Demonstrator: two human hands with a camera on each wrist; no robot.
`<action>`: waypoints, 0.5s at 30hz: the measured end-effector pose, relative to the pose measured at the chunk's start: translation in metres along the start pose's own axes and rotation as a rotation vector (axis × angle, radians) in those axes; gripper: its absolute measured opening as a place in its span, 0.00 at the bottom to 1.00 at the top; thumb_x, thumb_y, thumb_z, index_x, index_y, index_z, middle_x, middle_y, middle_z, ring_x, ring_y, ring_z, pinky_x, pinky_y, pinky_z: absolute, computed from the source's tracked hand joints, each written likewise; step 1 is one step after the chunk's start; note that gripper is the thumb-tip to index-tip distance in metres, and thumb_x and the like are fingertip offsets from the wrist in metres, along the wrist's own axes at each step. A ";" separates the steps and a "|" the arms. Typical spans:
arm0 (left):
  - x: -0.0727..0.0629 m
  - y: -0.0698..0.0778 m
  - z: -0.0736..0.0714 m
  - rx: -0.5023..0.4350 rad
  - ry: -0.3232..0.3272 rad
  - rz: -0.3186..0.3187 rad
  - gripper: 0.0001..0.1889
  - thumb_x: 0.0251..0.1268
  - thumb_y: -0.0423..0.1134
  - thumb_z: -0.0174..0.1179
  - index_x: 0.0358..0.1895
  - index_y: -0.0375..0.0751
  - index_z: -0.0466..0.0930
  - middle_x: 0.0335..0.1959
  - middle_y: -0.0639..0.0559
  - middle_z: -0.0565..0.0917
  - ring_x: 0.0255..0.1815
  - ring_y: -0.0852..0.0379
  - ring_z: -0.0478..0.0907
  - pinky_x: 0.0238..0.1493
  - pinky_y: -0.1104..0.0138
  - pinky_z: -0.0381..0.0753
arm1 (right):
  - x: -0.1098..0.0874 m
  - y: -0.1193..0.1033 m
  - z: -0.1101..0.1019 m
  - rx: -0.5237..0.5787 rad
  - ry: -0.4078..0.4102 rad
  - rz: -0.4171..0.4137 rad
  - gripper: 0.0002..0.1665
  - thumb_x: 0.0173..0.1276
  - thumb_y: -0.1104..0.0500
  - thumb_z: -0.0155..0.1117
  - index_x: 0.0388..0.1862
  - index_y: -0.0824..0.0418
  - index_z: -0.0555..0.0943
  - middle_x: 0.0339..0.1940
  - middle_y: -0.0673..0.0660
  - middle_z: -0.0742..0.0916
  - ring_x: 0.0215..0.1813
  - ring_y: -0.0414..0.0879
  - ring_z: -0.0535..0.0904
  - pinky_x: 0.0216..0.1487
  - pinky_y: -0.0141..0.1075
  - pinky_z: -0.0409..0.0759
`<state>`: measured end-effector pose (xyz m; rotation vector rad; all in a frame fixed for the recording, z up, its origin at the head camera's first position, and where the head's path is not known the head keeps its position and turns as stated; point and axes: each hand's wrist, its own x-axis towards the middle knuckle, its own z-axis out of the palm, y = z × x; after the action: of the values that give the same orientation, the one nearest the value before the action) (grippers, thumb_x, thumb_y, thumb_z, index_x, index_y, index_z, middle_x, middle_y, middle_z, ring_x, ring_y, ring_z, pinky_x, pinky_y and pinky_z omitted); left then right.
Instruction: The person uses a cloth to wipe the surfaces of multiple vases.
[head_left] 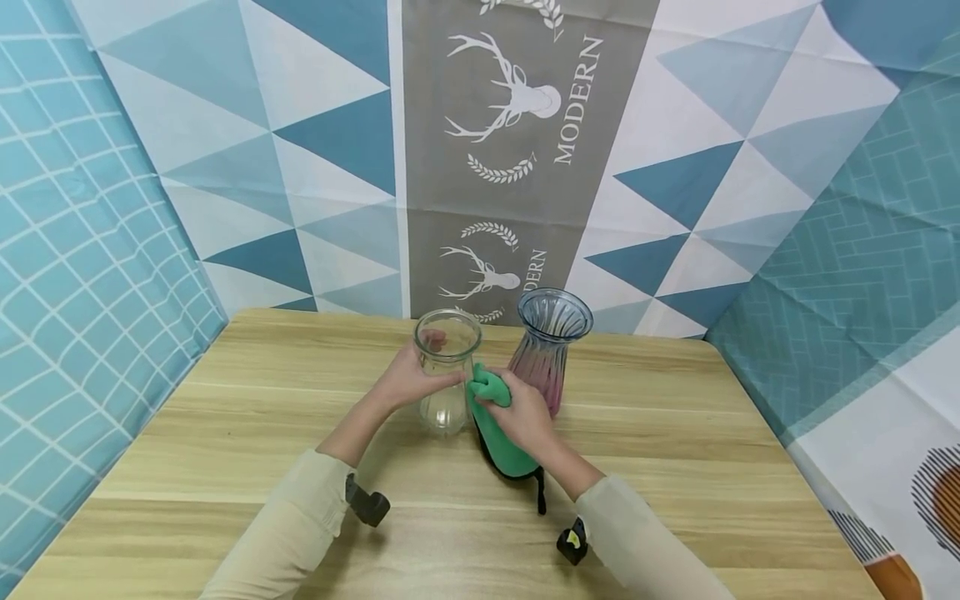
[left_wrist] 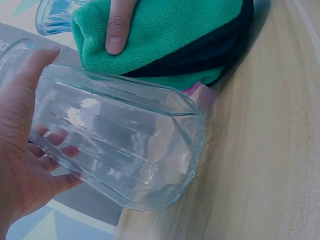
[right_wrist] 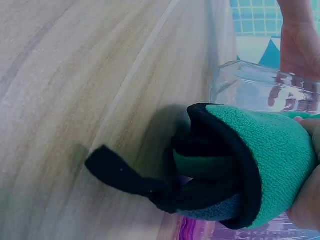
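My left hand (head_left: 410, 377) grips a clear glass vase (head_left: 444, 408) around its neck, thumb on the near side and fingers behind, as the left wrist view shows through the glass. The vase has a round lip and a faceted body. In my right hand (head_left: 522, 412) is a green cloth (head_left: 504, 442) with black edging and a black loop, pinched in a bunch and hanging beside the clear vase. Behind the right hand stands a second vase (head_left: 551, 333), ribbed, with a blue flared rim and a pink lower part, partly hidden.
The wooden table (head_left: 660, 475) ends at its back edge near a patterned cloth backdrop (head_left: 330, 167) with triangles and deer heads. A blue tiled sheet (head_left: 75, 217) hangs on the left. Small black devices are strapped at both wrists.
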<state>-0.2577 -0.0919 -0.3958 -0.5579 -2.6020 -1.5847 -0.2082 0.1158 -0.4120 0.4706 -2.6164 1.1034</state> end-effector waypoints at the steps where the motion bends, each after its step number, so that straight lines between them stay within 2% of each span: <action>1: 0.000 0.000 0.001 -0.009 0.005 0.002 0.42 0.46 0.52 0.72 0.63 0.39 0.61 0.61 0.38 0.71 0.64 0.41 0.68 0.64 0.48 0.69 | 0.000 0.000 0.000 0.002 0.000 -0.003 0.26 0.59 0.56 0.69 0.57 0.54 0.76 0.46 0.57 0.87 0.45 0.50 0.83 0.43 0.42 0.80; 8: -0.001 -0.001 0.003 -0.048 0.055 -0.007 0.43 0.45 0.48 0.73 0.62 0.40 0.55 0.56 0.39 0.74 0.61 0.44 0.71 0.64 0.51 0.69 | 0.000 0.000 -0.001 0.011 0.032 -0.022 0.25 0.59 0.56 0.69 0.56 0.55 0.77 0.46 0.57 0.87 0.43 0.49 0.83 0.41 0.41 0.79; 15: -0.002 -0.001 0.003 -0.031 0.052 0.063 0.36 0.46 0.44 0.72 0.56 0.37 0.61 0.54 0.36 0.75 0.59 0.40 0.72 0.62 0.48 0.69 | 0.006 -0.005 -0.006 0.073 0.122 -0.085 0.24 0.59 0.58 0.68 0.56 0.58 0.77 0.48 0.58 0.86 0.46 0.51 0.83 0.44 0.44 0.81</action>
<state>-0.2563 -0.0907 -0.3986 -0.5872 -2.5007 -1.6013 -0.2109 0.1154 -0.4029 0.5085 -2.4351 1.1646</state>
